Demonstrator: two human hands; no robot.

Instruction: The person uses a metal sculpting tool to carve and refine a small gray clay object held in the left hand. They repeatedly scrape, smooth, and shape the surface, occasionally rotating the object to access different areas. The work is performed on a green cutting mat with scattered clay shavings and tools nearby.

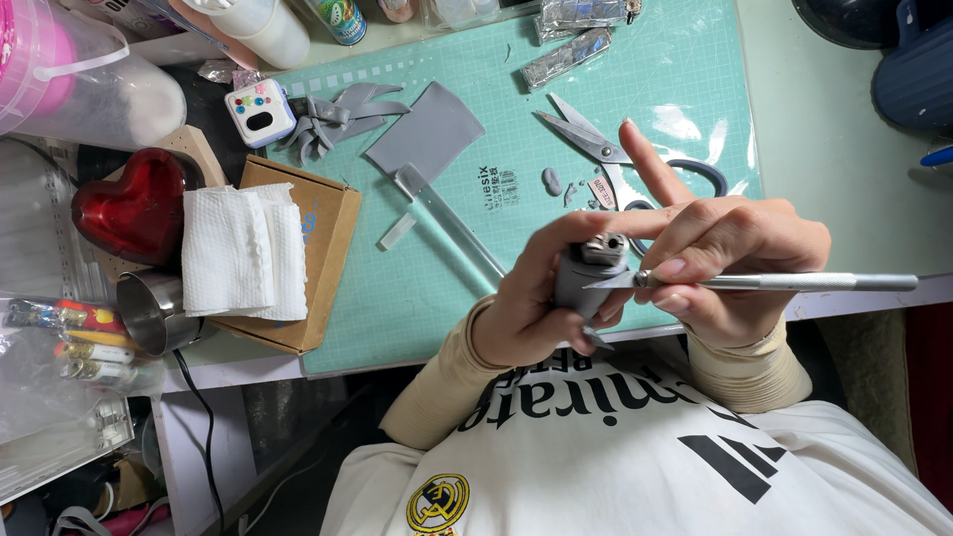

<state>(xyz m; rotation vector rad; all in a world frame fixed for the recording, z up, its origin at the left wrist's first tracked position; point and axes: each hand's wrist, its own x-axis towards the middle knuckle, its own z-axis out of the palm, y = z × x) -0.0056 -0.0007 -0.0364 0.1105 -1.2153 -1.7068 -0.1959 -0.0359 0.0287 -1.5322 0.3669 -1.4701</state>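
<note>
Your left hand [531, 298] fingers grip a grey clay piece [586, 278]; your right hand [730, 263] fingers pinch a craft knife [774, 283] whose blade touches it.

Pale desk top [844, 149] with a white front edge, mostly covered by a mint-green gridded cutting mat [685, 69] that catches soft glare from overhead light. Below the edge, a white desk frame [204, 447] with 1 black cable [204, 437] hanging over shadowed floor.
</note>
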